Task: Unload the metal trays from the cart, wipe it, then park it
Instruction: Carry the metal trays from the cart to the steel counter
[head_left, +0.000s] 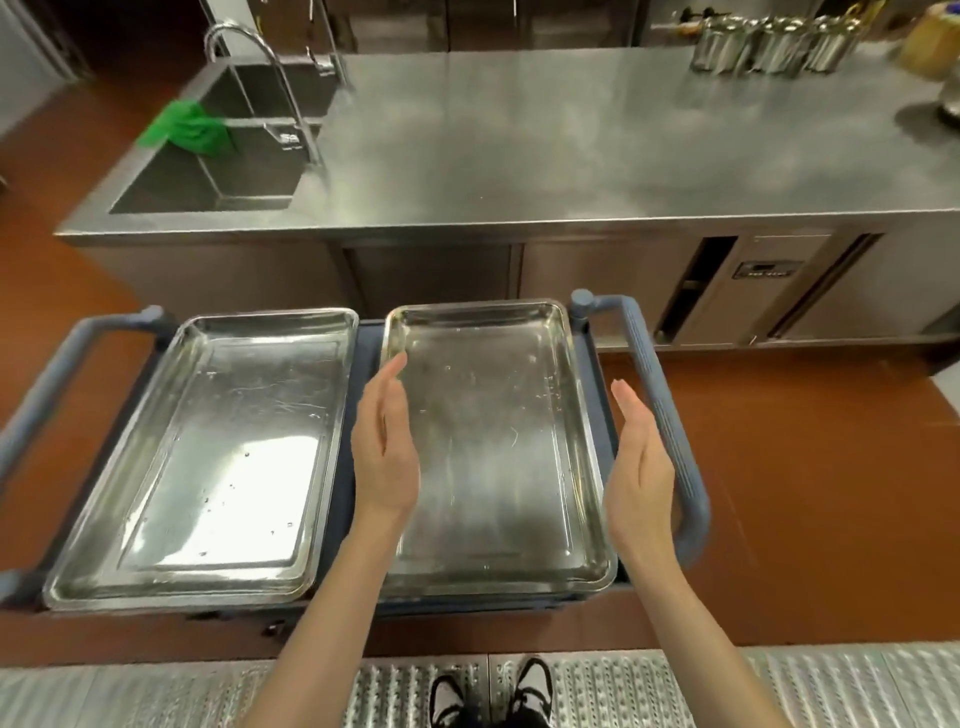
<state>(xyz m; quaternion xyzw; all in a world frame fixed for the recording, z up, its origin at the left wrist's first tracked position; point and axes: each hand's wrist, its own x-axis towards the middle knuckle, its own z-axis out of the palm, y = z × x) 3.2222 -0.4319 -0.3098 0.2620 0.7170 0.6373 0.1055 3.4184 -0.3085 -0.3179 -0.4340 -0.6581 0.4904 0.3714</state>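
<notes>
My left hand (385, 441) and right hand (640, 457) hover palms inward, fingers straight and together, either side of the right tray (498, 441), gripping nothing. Both trays, the left tray (208, 452) beside it, lie on the cart (670, 415), long axes running away from me. Beyond is the counter (571, 140), where a green cloth (187, 127) hangs on the sink (208, 171); no writing is readable.

One head-worn camera is looking forward and steeply down from standing height — taking in the cart (644, 395) close below, the steel counter (571, 156) just beyond it, and the wearer's own shoes (488, 696).
</notes>
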